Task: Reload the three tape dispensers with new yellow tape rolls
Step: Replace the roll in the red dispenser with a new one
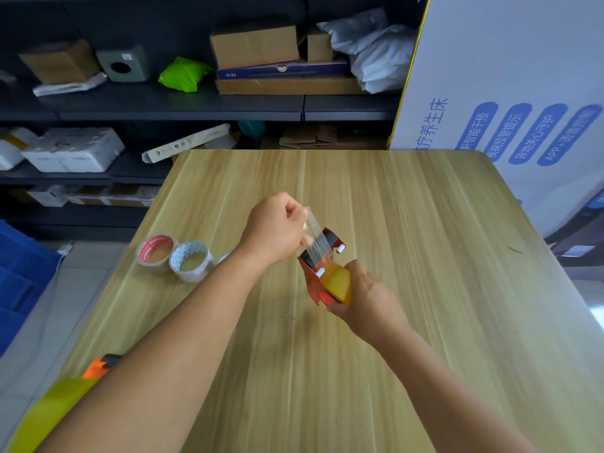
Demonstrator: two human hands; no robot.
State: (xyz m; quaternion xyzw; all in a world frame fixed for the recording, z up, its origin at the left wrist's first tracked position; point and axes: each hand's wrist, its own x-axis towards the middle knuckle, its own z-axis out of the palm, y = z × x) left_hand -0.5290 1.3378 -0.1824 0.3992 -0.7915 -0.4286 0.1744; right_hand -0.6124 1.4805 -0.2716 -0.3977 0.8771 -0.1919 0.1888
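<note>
We see both bare hands working above the middle of the wooden tabletop (408, 223). The right hand (366, 299) has its grip closed around a red tape dispenser (318, 273) that carries a yellow tape roll (338, 284), the fingers wrapped over the roll and the rear of the dispenser's body. The dispenser is lifted off the tabletop, with its toothed front end pointing away from us and two white roller ends showing on its sides. The left hand (277, 227) pinches the free end of a clear-looking strip of tape (315, 235) between thumb and fingers, and the strip runs taut from that pinch down over the dispenser's front. To the left of the hands, two used rolls lie flat on the tabletop, touching each other: one with a red-printed core (156, 253), one with a pale blue-patterned core (191, 261). At the near left corner, partly hidden by the left forearm, we see another yellow roll (49, 413) and the orange part of a second dispenser (98, 367). Dark shelves (179, 103) with cardboard boxes (255, 45) and parcels stand behind the tabletop.
</note>
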